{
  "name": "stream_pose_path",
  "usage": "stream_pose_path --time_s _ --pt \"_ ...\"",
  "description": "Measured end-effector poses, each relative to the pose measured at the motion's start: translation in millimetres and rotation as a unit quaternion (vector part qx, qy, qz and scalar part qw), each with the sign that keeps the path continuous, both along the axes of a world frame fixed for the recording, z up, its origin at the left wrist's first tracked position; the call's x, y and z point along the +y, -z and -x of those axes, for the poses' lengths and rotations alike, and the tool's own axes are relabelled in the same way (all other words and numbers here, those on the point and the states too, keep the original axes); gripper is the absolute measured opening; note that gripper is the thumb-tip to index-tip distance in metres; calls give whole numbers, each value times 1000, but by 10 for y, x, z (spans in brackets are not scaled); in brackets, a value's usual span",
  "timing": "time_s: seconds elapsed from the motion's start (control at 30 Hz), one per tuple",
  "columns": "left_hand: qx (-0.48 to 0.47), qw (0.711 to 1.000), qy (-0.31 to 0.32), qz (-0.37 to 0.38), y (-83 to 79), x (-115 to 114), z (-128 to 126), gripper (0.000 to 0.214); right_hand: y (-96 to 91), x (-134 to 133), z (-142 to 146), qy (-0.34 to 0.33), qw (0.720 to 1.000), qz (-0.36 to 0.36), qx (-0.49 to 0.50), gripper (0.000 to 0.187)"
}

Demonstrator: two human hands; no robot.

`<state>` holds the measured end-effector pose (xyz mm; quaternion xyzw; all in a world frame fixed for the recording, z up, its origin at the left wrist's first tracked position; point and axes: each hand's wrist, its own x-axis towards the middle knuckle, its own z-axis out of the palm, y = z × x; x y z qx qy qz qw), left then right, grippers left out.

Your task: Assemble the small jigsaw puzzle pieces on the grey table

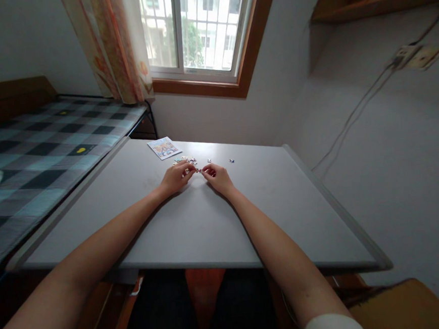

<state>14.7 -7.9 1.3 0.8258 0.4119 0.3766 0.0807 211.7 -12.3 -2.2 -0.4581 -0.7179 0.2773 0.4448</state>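
Over the middle of the white table, my left hand [177,177] and my right hand [218,177] face each other with fingertips almost meeting. Between them are small jigsaw puzzle pieces [198,170], pinched at the fingertips of both hands; whether they are joined I cannot tell. Just behind my left hand lies a small pile of loose puzzle pieces [192,160], partly hidden by the fingers. One loose piece [209,160] rests beyond my right hand, and another piece [232,161] sits farther right. A square picture card [164,148] with a colourful print lies behind the pile.
The white table [284,215] has a raised edge strip on each side. A bed with a checked cover [83,132] stands along its left. Behind are a curtain [113,46] and a barred window [201,29]. Cables [352,116] hang from a wall socket [404,57] at right.
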Motion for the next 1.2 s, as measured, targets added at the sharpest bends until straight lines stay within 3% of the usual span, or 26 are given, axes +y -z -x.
stream_pose_path --time_s 0.27,0.5,1.2 --pt "20 1000 9 -2 -27 -33 -16 16 6 2 -34 4 997 -40 -73 6" --pt "17 1000 -20 9 -43 -50 -29 14 17 24 -40 -6 992 -63 -109 8" --pt "32 999 -7 17 -12 -20 -2 9 36 33 -43 -14 993 -61 -96 7"
